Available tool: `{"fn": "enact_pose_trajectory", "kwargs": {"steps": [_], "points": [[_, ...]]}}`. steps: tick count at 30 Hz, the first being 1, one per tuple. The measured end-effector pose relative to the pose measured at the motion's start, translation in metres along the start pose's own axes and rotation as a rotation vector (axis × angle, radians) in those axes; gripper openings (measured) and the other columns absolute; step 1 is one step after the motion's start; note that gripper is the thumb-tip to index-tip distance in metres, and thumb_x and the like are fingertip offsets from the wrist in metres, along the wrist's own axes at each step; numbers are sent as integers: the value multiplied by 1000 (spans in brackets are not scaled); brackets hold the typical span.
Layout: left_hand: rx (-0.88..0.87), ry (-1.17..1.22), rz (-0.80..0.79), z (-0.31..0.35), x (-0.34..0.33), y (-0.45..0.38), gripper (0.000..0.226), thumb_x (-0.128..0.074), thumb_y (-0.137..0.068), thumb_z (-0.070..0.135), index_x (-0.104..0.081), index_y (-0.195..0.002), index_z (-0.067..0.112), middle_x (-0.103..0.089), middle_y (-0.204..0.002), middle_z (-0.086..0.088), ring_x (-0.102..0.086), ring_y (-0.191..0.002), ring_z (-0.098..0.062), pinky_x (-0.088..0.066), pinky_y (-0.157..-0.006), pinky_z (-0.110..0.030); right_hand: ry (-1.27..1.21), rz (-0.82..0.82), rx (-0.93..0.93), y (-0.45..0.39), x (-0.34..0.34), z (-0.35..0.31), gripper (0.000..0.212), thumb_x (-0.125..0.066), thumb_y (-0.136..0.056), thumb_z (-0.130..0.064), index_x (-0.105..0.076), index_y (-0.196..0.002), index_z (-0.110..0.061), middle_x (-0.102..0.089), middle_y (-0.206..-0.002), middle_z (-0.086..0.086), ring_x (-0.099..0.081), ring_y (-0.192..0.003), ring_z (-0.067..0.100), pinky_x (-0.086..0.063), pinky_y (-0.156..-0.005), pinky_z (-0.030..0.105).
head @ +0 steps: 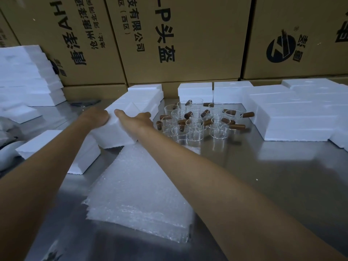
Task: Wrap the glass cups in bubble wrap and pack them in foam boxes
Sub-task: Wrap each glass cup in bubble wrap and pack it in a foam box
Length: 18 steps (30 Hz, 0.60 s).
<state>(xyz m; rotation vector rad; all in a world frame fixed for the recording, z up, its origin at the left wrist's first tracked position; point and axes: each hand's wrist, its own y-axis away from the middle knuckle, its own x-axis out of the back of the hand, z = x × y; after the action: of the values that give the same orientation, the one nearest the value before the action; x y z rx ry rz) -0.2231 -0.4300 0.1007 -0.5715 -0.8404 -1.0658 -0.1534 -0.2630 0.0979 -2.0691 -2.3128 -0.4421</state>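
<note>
1. The left hand [97, 116] grips the left side of a white foam box [114, 132], fingers curled against its wall; the right hand [139, 117] holds the same box from the right, thumb on the top edge and fingers bent round the far side. Both grips are closed on this box.
2. The foam box sits near the middle of the steel desk [263, 176], its long axis running away from the person and slightly rightward. What is in it cannot be told.
3. Just in front of it lies a stack of bubble wrap sheets [139, 194], flat on the desk, long axis towards the person.
4. Right of the hands stand the glass cups [195, 121], a close cluster of clear cups with brown wooden handles pointing in different directions; all upright and unwrapped.
5. Another foam piece [56, 147] lies left of the held box.
6. More foam boxes [293, 117] are stacked on the right and behind the cups; a pile of foam lids [28, 78] rises at far left.
7. Printed cardboard cartons [178, 40] form a wall behind the desk.
</note>
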Motion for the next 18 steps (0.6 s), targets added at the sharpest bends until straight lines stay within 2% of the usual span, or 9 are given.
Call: {"fn": "enact_pose_trajectory", "kwargs": {"steps": [2,3,4,5,7,10,13,16,18], "points": [[14,7,22,-2,-2,-5,33,-32,-108,8,-57,-114,-12,-56,-131,-31,-52,-123,-40,-38,-103,-38,34,-55,-37,-2,-7,0,100,-51,-90,-68,-13,-155,-3,-44,-147,16,-50,-127,36,-48,-97,41],[23,-3,-3,-2,-3,-5,32,-33,-108,9,-58,-103,-10,-56,-131,-31,-52,-122,-41,-37,-103,-39,70,-80,-55,-4,-11,0,99,-45,-92,-70,-13,-156,-1,-43,-148,17,-49,-128,37,-47,-101,43],[-10,-39,14,-5,-3,-10,32,-35,-108,10,-57,-92,-8,-57,-129,-32,-53,-120,-41,-38,-102,-39,112,-99,-64,-6,-14,-1,96,-38,-94,-70,-16,-156,0,-42,-149,19,-48,-129,38,-45,-103,44],[-1,-27,15,-5,-4,-10,34,-38,-107,14,-58,-93,-9,-58,-128,-32,-54,-120,-42,-39,-101,-41,153,-111,-61,-8,-17,-1,91,-31,-97,-69,-23,-154,1,-42,-150,20,-47,-130,38,-43,-105,44],[-20,-61,5,-4,-4,-11,46,-43,-106,28,-58,-122,-12,-54,-136,-31,-51,-126,-44,-40,-103,-45,208,-123,-45,-10,-21,-2,80,-22,-102,-63,-38,-148,1,-45,-148,21,-47,-131,37,-40,-106,43],[-11,-226,-50,-1,-9,-6,61,-39,-104,43,-41,-148,1,-38,-155,-23,-41,-137,-40,-35,-108,-43,254,-165,-39,-10,-25,-2,73,-17,-106,-54,-43,-145,3,-45,-149,22,-44,-135,37,-36,-108,41],[-28,-345,-51,-4,-15,-5,57,-37,-107,35,-34,-150,-1,-36,-154,-25,-40,-137,-39,-35,-107,-42,323,-163,3,-13,-20,4,61,-28,-107,-45,-44,-144,1,-46,-148,22,-46,-134,38,-39,-102,38],[-66,-380,79,-1,-7,-27,44,-40,-105,30,-50,-135,1,-51,-139,-23,-50,-125,-39,-40,-96,-41,273,29,117,-26,-3,-2,29,-50,-98,-26,-57,-115,-4,-60,-124,16,-60,-115,38,-47,-81,34],[-63,-275,129,5,-3,-43,50,-43,-104,37,-57,-130,-4,-57,-134,-25,-53,-122,-40,-40,-97,-41,182,129,138,-39,11,-14,29,-51,-96,-21,-53,-120,-4,-57,-126,15,-57,-119,37,-48,-84,34]]}}
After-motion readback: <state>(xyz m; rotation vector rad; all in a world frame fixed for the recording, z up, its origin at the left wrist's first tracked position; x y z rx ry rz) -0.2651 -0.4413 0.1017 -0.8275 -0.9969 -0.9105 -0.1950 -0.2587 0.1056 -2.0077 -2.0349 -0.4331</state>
